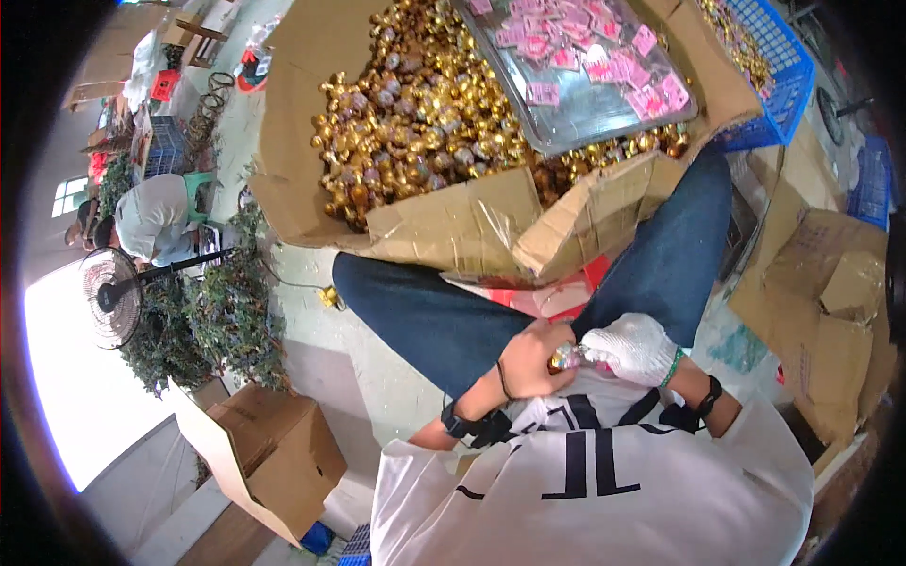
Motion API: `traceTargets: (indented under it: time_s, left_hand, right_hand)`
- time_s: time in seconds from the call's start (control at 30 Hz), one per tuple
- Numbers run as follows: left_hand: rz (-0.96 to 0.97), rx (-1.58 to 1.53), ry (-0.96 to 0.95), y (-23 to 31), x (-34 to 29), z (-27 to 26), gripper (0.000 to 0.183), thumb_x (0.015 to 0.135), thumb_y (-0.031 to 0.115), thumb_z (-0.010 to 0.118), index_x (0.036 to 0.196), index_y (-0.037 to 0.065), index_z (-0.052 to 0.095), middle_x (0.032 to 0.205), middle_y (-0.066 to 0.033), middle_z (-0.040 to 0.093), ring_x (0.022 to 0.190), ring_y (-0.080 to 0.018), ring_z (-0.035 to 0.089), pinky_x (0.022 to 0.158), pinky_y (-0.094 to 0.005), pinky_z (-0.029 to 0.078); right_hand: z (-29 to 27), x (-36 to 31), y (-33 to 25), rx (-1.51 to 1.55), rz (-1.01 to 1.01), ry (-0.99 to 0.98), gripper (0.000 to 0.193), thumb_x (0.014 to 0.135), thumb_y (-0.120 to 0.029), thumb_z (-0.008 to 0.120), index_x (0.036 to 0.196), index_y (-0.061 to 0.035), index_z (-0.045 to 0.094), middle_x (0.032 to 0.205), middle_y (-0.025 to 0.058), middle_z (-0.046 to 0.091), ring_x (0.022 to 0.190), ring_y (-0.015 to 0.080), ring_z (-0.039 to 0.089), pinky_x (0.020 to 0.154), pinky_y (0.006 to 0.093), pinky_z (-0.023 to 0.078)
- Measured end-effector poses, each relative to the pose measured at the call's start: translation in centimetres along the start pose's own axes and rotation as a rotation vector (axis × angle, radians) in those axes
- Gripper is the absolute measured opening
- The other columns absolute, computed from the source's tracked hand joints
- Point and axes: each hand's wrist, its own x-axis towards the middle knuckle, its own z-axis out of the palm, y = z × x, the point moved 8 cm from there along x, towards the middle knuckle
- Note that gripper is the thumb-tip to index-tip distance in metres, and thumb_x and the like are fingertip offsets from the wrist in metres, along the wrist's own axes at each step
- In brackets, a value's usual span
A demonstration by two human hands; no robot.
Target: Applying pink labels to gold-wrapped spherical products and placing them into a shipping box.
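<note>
Here both hands point(585, 358) pinch a gold ornament point(564, 357).

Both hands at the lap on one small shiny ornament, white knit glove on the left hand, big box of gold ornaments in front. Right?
Not quite: the head view shows the white knit glove on the right hand; the left hand is bare. The rest holds: both hands meet at the lap on one small shiny ornament, with the big cardboard box of gold ornaments in front.

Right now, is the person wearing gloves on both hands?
No, only the right hand wears a white glove; the left hand is bare as both hold a small shiny ornament.
</note>
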Motion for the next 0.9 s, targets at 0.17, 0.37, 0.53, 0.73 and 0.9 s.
traceTargets:
  time_s: [0.17,0.37,0.53,0.73,0.9]
  left_hand:
    - [-0.008,-0.028,-0.022,0.0,-0.2,0.6,0.032,0.060,0.015,0.070,0.087,0.005,0.056,0.081,-0.0150,0.059,0.077,-0.0350,0.054,0.069,-0.0402,0.046]
    - [-0.021,-0.008,-0.006,0.1,-0.5,0.5,0.033,0.061,0.016,0.070,0.088,0.004,0.056,0.081,-0.0148,0.060,0.078,-0.0347,0.055,0.068,-0.0401,0.046]
    - [-0.012,-0.007,-0.004,0.1,-0.4,0.4,0.034,0.061,0.018,0.070,0.089,0.005,0.055,0.082,-0.0150,0.060,0.079,-0.0346,0.055,0.068,-0.0402,0.047]
    - [-0.017,0.010,-0.033,0.0,-0.4,0.6,0.035,0.061,0.019,0.071,0.090,0.005,0.055,0.082,-0.0150,0.060,0.079,-0.0346,0.055,0.069,-0.0402,0.047]
    - [-0.008,0.005,-0.035,-0.2,-0.4,0.7,0.036,0.061,0.020,0.071,0.090,0.005,0.056,0.083,-0.0153,0.060,0.079,-0.0348,0.054,0.069,-0.0402,0.047]
  right_hand:
    - [0.0,-0.6,-0.8,-0.020,-0.047,0.027,0.012,0.070,-0.019,0.066,0.076,-0.0147,0.057,0.064,0.0064,0.059,0.060,0.0280,0.060,0.055,0.0406,0.046]
    - [0.2,-0.8,-0.7,-0.049,-0.024,0.048,0.015,0.070,-0.020,0.066,0.079,-0.0143,0.057,0.063,0.0073,0.059,0.061,0.0289,0.061,0.056,0.0415,0.046]
    - [0.7,-1.0,-0.3,-0.069,0.034,0.009,0.020,0.068,-0.021,0.069,0.082,-0.0132,0.058,0.064,0.0096,0.059,0.061,0.0304,0.061,0.058,0.0427,0.047]
    - [0.7,-0.8,0.1,-0.039,0.046,-0.007,0.022,0.067,-0.021,0.070,0.083,-0.0128,0.058,0.064,0.0105,0.059,0.062,0.0318,0.060,0.056,0.0440,0.047]
    - [0.7,-0.7,0.2,-0.017,0.071,-0.063,0.022,0.067,-0.021,0.070,0.083,-0.0125,0.058,0.064,0.0109,0.059,0.064,0.0320,0.061,0.057,0.0445,0.047]
